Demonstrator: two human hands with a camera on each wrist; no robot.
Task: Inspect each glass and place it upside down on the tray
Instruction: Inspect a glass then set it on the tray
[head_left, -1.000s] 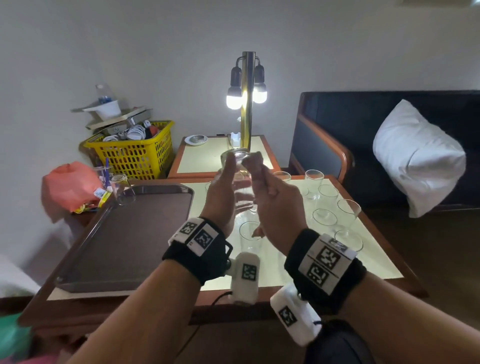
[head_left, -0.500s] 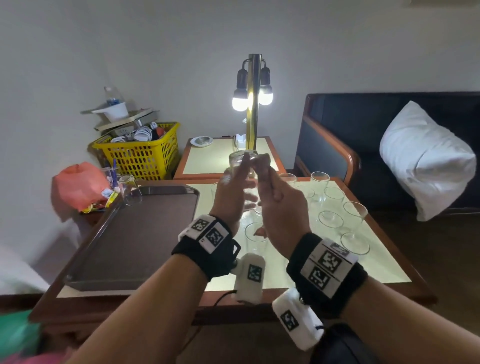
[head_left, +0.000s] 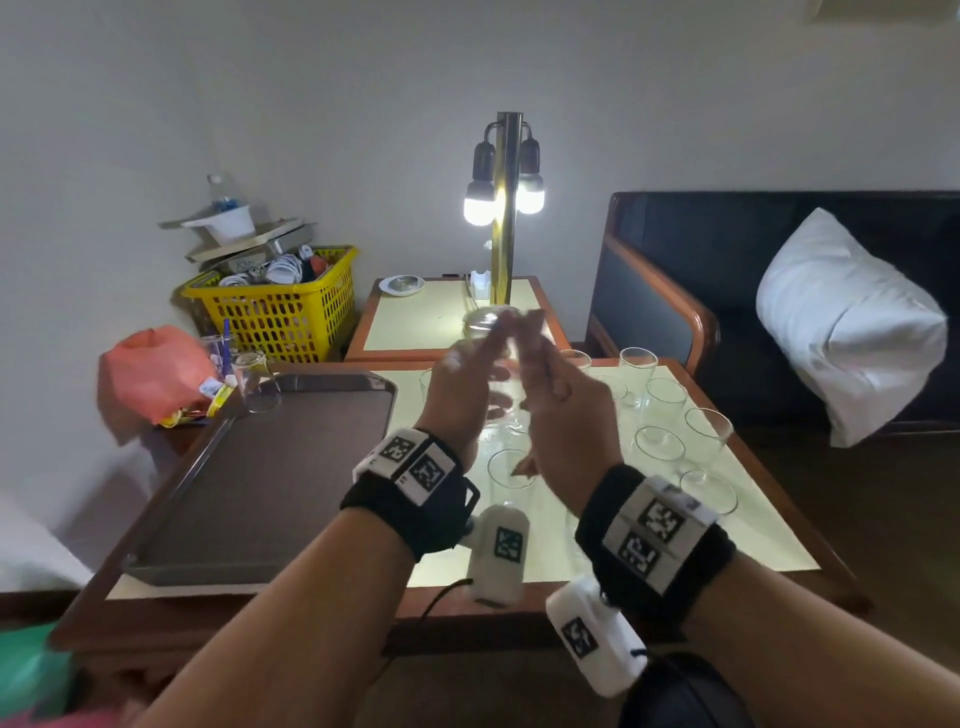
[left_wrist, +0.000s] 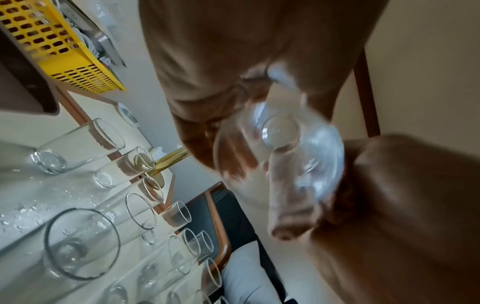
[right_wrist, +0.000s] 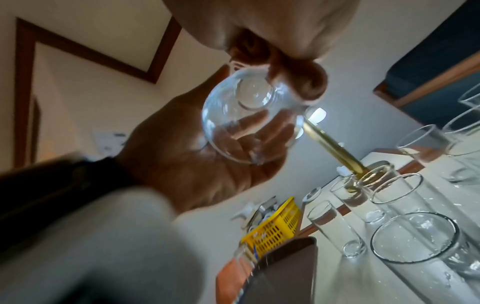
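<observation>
**Holding one glass up between both hands**

Gripping from either side, the left hand (head_left: 457, 400) and the right hand (head_left: 563, 410) hold a clear, round-based drinking glass (head_left: 491, 332) raised above the table, roughly level with the foot of the lamp. In the right wrist view the left fingers (right_wrist: 259, 131) lie along its wall, seen through the glass, while the right fingers (right_wrist: 298, 82) curl round its base end. Beneath them, several more clear drinking glasses (head_left: 660, 395) stand upright on the pale, wood-edged table (head_left: 753, 535). A dark brown rectangular tray (head_left: 270, 467) lies on the table's left part, with one glass (head_left: 254, 382) at its far corner. Behind stand a brass twin-bulb lamp (head_left: 504, 208) and a yellow perforated plastic basket (head_left: 280, 312).
</observation>
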